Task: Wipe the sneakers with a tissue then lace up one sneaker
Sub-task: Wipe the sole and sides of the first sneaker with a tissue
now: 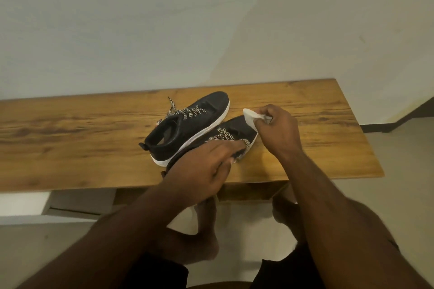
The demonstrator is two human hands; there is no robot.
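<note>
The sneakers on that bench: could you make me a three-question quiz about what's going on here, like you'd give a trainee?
1. True or false: the right hand pinches a white tissue at the toe of the near sneaker.
2. Which hand rests on the near sneaker's laces? A) left hand B) right hand C) neither
3. Fill in: the far sneaker stands on the wooden ____, touched by no hand.

Key: 1 true; 2 A; 3 bench.
</note>
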